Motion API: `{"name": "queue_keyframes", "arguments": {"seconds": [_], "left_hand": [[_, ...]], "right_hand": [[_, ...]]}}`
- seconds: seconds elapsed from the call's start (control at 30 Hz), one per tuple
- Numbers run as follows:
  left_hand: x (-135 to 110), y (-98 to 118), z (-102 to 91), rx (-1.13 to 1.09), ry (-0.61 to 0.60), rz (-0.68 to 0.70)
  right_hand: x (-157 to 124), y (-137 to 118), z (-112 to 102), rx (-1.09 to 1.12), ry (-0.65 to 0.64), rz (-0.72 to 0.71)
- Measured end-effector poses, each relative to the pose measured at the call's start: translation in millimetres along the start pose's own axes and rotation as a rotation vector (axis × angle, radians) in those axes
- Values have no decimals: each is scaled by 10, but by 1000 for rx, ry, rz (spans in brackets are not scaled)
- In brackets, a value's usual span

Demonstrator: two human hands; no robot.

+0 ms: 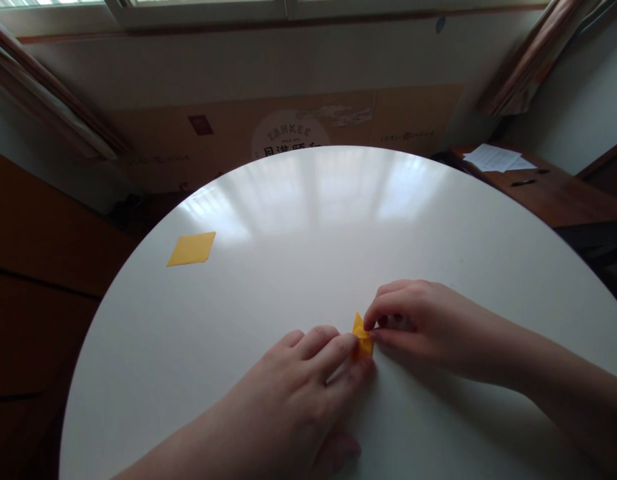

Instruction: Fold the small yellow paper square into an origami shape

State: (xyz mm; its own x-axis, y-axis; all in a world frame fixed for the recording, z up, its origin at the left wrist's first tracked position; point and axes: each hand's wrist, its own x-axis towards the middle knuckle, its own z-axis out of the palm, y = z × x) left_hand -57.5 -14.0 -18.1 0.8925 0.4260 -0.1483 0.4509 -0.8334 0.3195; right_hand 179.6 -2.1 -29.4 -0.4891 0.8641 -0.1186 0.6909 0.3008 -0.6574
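Note:
A small piece of folded yellow paper lies on the white round table, a pointed corner sticking up at its top. My left hand reaches in from the lower left and holds the paper with its fingertips, the index finger along the near edge. From the right, my right hand pinches the paper's right side between thumb and index finger, its other fingers curled. My fingertips hide part of the folds.
A flat stack of yellow paper sheets sits at the left of the white table. Beyond the table's right edge, a brown wooden desk bears white papers and a dark pen. Behind stands a printed cardboard panel.

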Motion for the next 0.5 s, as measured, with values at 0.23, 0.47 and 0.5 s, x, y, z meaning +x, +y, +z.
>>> {"name": "queue_keyframes", "arguments": {"seconds": [0.23, 0.47, 0.5], "left_hand": [[8, -8, -7, -36, -23, -4], [-4, -3, -14, -53, -18, -9], [-3, 1, -14, -55, -19, -10]], "right_hand": [[1, 1, 52, -19, 6, -14], [21, -43, 70, -49, 11, -27], [22, -48, 75, -63, 14, -20]]}}
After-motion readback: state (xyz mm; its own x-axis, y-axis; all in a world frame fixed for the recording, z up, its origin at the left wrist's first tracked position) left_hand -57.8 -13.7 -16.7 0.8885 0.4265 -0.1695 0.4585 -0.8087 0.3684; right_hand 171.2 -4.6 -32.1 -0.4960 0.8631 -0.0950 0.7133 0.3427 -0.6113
